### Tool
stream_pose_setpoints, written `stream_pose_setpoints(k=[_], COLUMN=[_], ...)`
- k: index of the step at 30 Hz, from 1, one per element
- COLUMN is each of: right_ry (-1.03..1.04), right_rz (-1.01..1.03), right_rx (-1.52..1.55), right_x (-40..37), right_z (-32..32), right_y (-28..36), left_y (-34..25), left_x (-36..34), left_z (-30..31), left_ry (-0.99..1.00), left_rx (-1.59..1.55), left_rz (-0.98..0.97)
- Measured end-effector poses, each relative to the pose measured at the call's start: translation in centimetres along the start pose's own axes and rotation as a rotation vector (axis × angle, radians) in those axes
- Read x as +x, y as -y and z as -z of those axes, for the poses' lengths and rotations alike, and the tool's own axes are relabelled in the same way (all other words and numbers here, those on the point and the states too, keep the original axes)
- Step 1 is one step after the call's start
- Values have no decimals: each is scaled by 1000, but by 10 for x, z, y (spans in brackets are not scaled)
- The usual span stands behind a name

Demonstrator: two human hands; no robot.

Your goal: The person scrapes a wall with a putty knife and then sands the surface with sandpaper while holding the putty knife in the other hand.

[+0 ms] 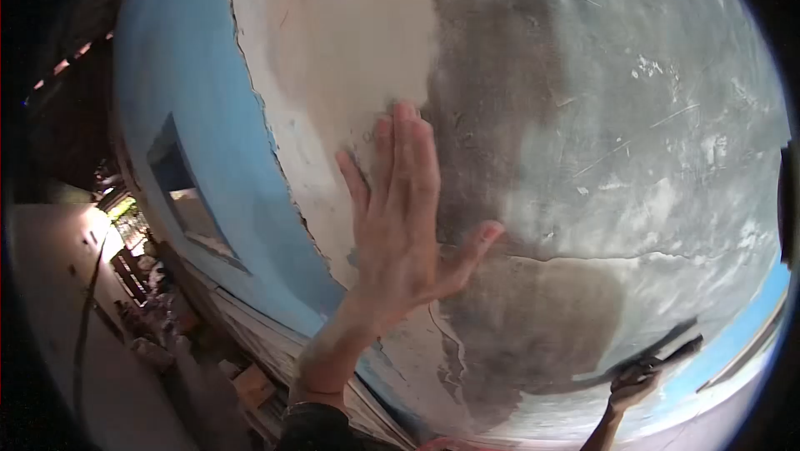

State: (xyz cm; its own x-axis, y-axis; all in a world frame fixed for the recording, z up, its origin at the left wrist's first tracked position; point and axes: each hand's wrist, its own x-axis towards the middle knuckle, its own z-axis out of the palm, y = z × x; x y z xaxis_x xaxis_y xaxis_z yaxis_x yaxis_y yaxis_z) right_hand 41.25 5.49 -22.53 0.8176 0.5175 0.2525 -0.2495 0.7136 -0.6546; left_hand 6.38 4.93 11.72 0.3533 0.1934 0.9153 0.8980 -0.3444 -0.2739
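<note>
My left hand (398, 217) is raised in front of the wall, its back toward me, fingers up and thumb out to the right. It holds nothing and overlaps the border between a smooth beige plaster patch (358, 26) and the darker grey wall surface (633, 159). At the lower right, my right hand (635, 386) is closed around the handle of a plastering trowel (658, 344). The trowel's long, dark blade lies close along the grey surface, near a brownish damp-looking patch (542, 318).
Left of the plaster, blue paint (187, 42) ends in a ragged, chipped edge. A framed opening (192, 192) sits in the blue wall. A crack (583, 258) runs across the grey surface. Bricks (250, 386) and clutter lie along the passage at lower left.
</note>
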Motion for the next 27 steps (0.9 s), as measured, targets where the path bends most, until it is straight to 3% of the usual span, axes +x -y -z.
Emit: stream_pose_setpoints(k=[5,9,12,13,14,16,18,21,22,25,27], right_ry=[-169,-62,-363,-527,-132,18,138,254,490,-66,-92], right_rz=[-62,134,180,55,36,309,408,311,318,438,494], right_rx=[40,-193,-24,238,89,24,1,45,154,-252,16], right_x=[-2,2,5,9,1,14,6,-6,12,-11,-4], right_z=[-3,14,-9,-23,20,43,27,-18,-7,-22,-5], right_y=[-6,-18,-11,-2,-21,-49,-37,14,9,17,-12], left_y=[22,13,6,7,10,16,14,3,-3,1,2], left_x=[45,33,15,17,26,49,54,35,25,16,40], left_z=[15,10,10,12,14,16,13,12,10,5,10], left_ry=[4,20,68,85,65,28,7,43,58,61,53], left_rx=[14,-45,48,93,82,53,60,58,50,176,165], left_rz=[-69,-61,-48,-57,-71,-84,-67,-36,-23,-50,-84])
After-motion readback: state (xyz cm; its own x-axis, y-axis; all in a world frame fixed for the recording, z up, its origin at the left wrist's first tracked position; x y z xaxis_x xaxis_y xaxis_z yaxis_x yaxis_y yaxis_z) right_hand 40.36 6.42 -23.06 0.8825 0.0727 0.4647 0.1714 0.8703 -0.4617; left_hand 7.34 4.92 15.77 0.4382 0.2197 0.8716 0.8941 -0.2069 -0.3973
